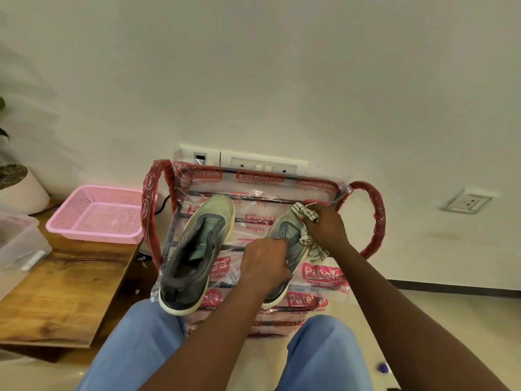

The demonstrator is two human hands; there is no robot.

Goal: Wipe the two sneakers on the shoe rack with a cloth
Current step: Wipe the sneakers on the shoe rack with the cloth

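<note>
Where both sneakers (pixel 197 249) sit: shoe rack (pixel 253 176)
Left hand (pixel 265 263): curled round right sneaker (pixel 284 230)
Right hand (pixel 324 230): clutches cloth (pixel 307 214) on its toe

Left sneaker (pixel 194 249), grey fabric, pale green toe, cream sole: sole-down on top tier of metal-bar shoe rack (pixel 318 183) wrapped in red-printed clear plastic, toe toward wall, heel overhanging front edge. Right sneaker (pixel 283 225), same make, alongside and apart, partly hidden. White cloth with dark checks (pixel 307 213) bunched against its toe and outer side.
</note>
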